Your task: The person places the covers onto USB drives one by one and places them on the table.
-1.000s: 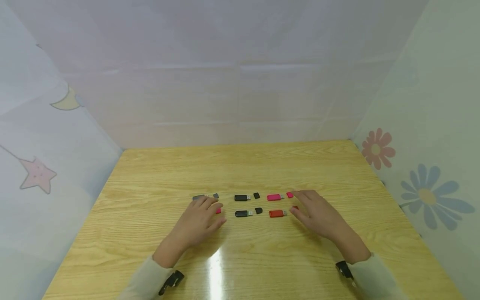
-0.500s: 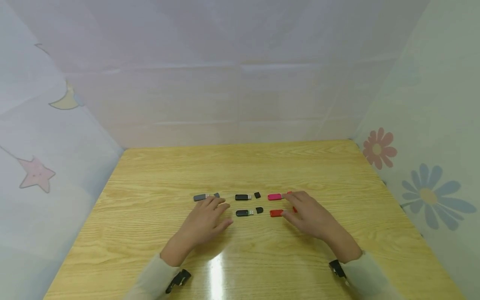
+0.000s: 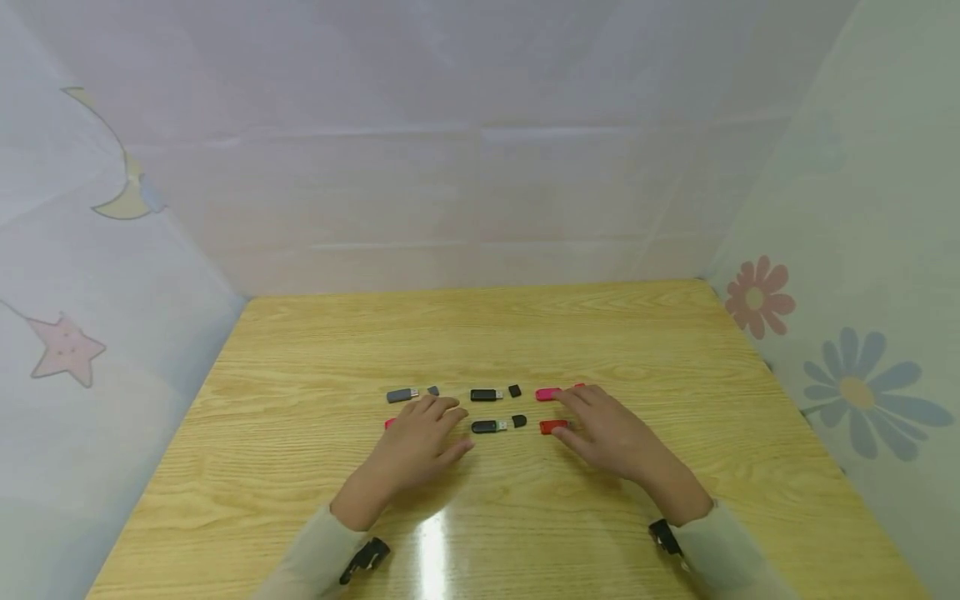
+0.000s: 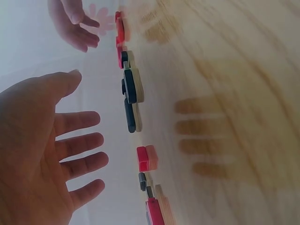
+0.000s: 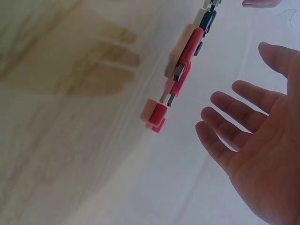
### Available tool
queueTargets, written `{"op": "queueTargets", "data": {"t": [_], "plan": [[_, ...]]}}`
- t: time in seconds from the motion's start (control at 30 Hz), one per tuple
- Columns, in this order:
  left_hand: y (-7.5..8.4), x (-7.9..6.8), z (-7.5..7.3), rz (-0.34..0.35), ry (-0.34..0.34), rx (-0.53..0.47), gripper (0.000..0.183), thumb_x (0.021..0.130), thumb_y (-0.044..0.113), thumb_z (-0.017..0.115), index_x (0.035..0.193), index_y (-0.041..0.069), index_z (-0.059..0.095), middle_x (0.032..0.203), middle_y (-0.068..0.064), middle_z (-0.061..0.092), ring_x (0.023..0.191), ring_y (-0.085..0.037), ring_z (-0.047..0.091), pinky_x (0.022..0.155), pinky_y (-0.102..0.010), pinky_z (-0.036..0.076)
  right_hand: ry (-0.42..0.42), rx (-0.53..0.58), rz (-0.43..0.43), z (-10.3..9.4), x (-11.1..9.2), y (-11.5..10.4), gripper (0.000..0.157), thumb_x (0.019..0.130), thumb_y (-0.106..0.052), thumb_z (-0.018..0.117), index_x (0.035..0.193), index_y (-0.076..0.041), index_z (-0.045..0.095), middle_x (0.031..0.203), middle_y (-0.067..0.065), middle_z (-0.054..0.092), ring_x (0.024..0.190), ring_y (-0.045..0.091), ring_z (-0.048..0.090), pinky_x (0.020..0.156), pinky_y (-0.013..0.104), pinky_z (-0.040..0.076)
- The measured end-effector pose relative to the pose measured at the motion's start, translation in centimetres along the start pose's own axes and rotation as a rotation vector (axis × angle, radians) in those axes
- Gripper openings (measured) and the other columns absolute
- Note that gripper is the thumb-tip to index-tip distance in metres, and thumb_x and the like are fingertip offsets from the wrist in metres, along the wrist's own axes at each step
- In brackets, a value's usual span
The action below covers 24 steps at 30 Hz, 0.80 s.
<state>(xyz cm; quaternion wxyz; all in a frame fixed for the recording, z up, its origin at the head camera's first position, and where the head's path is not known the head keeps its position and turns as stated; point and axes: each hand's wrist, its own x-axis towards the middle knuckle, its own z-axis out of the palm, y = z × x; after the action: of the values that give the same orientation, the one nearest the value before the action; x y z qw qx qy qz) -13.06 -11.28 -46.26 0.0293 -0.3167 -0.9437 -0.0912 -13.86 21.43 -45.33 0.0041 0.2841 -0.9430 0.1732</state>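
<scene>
My left hand (image 3: 412, 446) hovers with loosely spread fingers over a pink USB stick (image 4: 154, 212), whose pink cap (image 4: 142, 158) lies off it. Behind that lies a grey USB stick (image 3: 399, 396) with its grey cap (image 3: 432, 390). Two black USB sticks, one at the back (image 3: 483, 395) and one in front (image 3: 484, 427), lie between the hands, each with a loose cap to its right. Fingers spread, my right hand (image 3: 615, 437) is held above a bright pink USB stick (image 3: 547, 394) and a red USB stick (image 3: 552, 427). The red cap (image 5: 158, 114) shows in the right wrist view. Neither hand touches anything.
The sticks lie in two rows on a wood-grain table (image 3: 480, 342). A pale curtain (image 3: 480, 192) stands behind it, with printed side walls at left and right. Black wrist straps (image 3: 365, 560) sit at both sleeves.
Both hands have drifted inward, the left to the right and the right to the left. The grey stick has come out from under the left fingers. The USB sticks appear unmoved.
</scene>
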Motion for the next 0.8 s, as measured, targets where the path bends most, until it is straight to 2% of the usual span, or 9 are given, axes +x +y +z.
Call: {"op": "queueTargets", "data": {"t": [0.2, 0.47, 0.8], "plan": [[0.2, 0.2, 0.1, 0.008, -0.005, 0.017, 0.051, 0.104, 0.051, 0.052, 0.138, 0.014, 0.060, 0.141, -0.005, 0.057, 0.132, -0.027, 0.050, 0.113, -0.048, 0.037, 0.003, 0.008, -0.030, 0.2, 0.4, -0.4, 0.054, 0.097, -0.034, 0.069, 0.144, -0.014, 0.054, 0.122, 0.009, 0.064, 0.110, 0.025, 0.060, 0.094, 0.048, 0.051], [0.8, 0.7, 0.1, 0.006, -0.036, 0.009, 0.051, 0.103, 0.050, 0.053, 0.139, 0.014, 0.060, 0.143, -0.005, 0.056, 0.132, -0.026, 0.049, 0.113, -0.049, 0.036, -0.008, -0.009, -0.045, 0.5, 1.0, -0.9, 0.050, 0.095, -0.027, 0.073, 0.138, -0.007, 0.060, 0.133, 0.009, 0.063, 0.125, 0.029, 0.058, 0.106, 0.050, 0.047], [1.3, 1.3, 0.6, 0.004, -0.051, 0.046, 0.047, 0.103, 0.047, 0.055, 0.137, 0.015, 0.061, 0.140, -0.003, 0.057, 0.129, -0.025, 0.051, 0.111, -0.048, 0.038, -0.029, -0.056, -0.073, 1.3, 1.8, -1.7, 0.046, 0.093, -0.023, 0.074, 0.133, -0.005, 0.063, 0.129, 0.011, 0.064, 0.122, 0.029, 0.059, 0.104, 0.048, 0.048]]}}
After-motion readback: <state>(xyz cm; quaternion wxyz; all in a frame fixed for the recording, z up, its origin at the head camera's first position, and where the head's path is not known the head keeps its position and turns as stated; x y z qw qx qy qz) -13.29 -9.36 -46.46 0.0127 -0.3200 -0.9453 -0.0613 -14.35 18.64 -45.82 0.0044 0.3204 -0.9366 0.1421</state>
